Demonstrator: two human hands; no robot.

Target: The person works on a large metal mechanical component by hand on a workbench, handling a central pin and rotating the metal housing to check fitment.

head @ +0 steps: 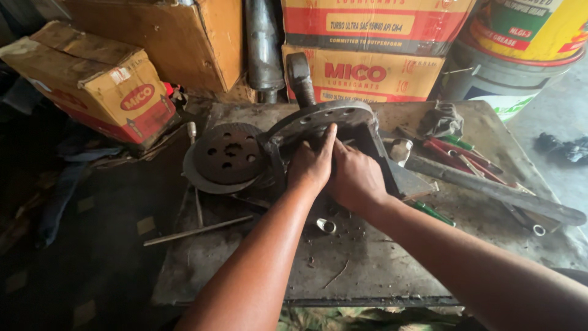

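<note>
Both hands are on the perforated steel plate point(318, 119) of a heavy metal assembly standing at the back-middle of the desk point(367, 270). Left hand point(311, 164) lies flat against it, index finger stretched up to the plate's rim, not closed around anything. Right hand point(355, 178) is cupped just beside it, touching the left, pressed on the dark block under the plate; I can't tell whether its fingers actually grip an edge, since they're hidden behind the left hand. Judging by thickness and rust colour, the part is solid steel: heavy, fully rigid, not fragile, probably greasy, so slippery on flat faces. Best holds look like the plate rim or the bolt holes, not the smooth face. A loose round disc point(228, 154) with holes lies just to the left, touching or nearly touching the assembly. Small ring point(326, 225) sits on the desk near the wrists. Long flat bar point(490, 189) and red- and green-handled screwdrivers point(456, 153) lie to the right, thin rod point(197, 230) to the left.
</note>
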